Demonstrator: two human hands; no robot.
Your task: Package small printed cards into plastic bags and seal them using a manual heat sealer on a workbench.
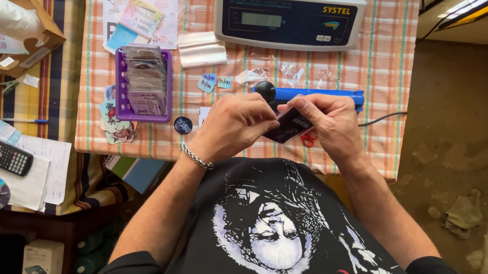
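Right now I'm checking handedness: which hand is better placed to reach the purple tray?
Probably the left hand: the purple tray lies on its side, while the right hand, also gripping the dark card, would cross over.

A single head-mounted camera looks steeply down from close above the person's chest, facing forward over the checked tablecloth point(381, 78) toward the weighing scale point(288, 16) at the top edge.

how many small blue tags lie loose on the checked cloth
2: a larger blue tag and a smaller one beside it, between the purple tray and the left hand. More may be hidden.
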